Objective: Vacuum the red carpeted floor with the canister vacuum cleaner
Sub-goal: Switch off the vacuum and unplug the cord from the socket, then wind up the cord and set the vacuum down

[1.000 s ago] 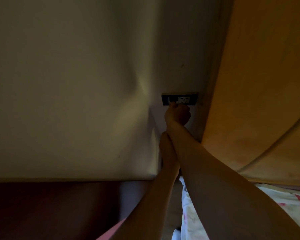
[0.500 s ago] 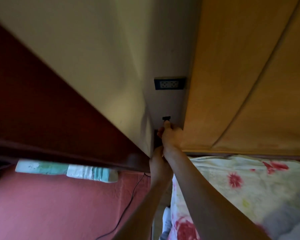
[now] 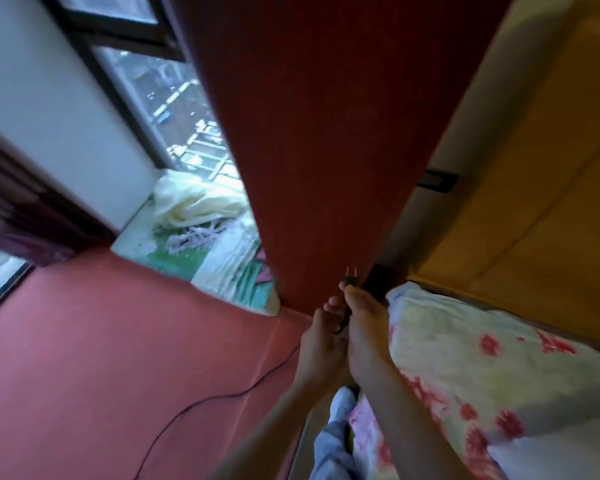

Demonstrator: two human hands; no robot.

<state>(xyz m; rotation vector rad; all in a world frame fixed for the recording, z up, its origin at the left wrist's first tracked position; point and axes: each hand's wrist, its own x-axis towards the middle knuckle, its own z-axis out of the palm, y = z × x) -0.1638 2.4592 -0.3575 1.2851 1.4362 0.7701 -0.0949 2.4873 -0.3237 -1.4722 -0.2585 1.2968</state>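
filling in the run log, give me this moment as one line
phase: plug out of socket | right hand: holds plug, prongs up | left hand: on cord below plug | wall socket: free | cord trails over red carpet

Plug, earlier at the wall socket, now pulled clear in both hands, prongs bare.

No text, label, brand, number or sign can be read anywhere in the view. The dark rectangular wall socket plate at about two o'clock and the small black two-pin plug near the centre show no legible marking.
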